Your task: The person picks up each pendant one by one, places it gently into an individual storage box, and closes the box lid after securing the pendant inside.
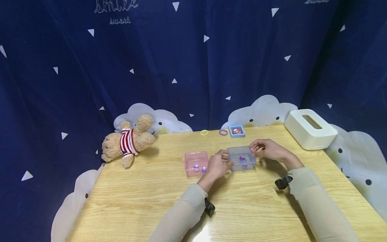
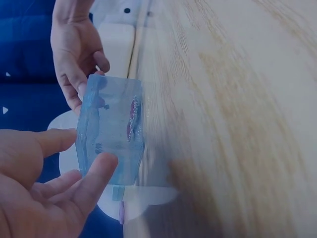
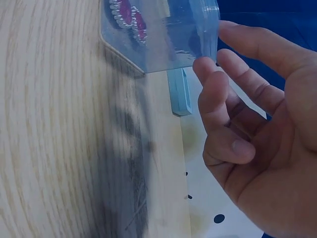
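Observation:
A clear blue plastic box (image 1: 242, 158) with a lid sits between my hands. Two purple pieces with sparkly white edges (image 3: 127, 15) lie inside it. My left hand (image 1: 218, 164) holds the left end of the box, thumb toward the near corner and fingers (image 2: 57, 142) at the lid edge. At the opposite end my right hand (image 1: 269, 149) has its thumb and fingertips (image 3: 204, 67) on the lid edge, the other fingers curled. Beside my left hand is a clear pink box (image 1: 193, 158) with similar purple pieces (image 1: 197, 167).
Behind the boxes lie a yellow ring (image 1: 204, 130), a purple ring (image 1: 223, 130) and a small blue-framed square (image 1: 237, 131). A teddy bear (image 1: 129, 141) lies at the back left. At the back right stands a white tissue box (image 1: 311, 134). A dark blue curtain (image 1: 193, 60) hangs behind the table.

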`<act>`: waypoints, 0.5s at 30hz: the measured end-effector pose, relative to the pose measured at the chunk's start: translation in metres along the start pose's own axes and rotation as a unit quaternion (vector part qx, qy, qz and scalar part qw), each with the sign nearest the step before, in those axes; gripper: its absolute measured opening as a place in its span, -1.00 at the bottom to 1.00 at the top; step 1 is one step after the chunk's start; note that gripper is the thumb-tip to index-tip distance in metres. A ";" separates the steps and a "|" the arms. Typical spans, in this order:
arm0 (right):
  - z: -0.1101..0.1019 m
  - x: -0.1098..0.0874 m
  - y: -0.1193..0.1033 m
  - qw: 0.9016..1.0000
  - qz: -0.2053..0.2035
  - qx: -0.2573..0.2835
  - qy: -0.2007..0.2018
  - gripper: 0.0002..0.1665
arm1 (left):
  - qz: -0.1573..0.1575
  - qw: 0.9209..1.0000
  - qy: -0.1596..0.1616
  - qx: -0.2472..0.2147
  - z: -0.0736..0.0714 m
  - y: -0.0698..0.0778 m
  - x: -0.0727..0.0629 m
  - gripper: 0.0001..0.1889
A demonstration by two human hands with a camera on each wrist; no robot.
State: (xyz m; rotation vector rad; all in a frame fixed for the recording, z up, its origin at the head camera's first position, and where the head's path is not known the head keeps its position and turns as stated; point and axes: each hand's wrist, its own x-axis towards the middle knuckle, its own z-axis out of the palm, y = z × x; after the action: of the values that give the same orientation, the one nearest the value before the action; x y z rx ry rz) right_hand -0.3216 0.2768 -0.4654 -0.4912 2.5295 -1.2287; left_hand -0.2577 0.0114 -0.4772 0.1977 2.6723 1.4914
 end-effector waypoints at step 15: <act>0.000 -0.004 -0.002 0.999 -0.015 -0.022 0.024 -0.58 | 0.014 1.000 0.001 0.027 -0.006 0.004 -0.001 -0.55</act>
State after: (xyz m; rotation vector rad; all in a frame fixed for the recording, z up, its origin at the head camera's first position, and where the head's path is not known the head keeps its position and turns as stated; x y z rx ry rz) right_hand -0.3181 0.2777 -0.4634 -0.5171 2.6023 -1.2120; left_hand -0.2569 0.0078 -0.4703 0.2381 2.7241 1.4279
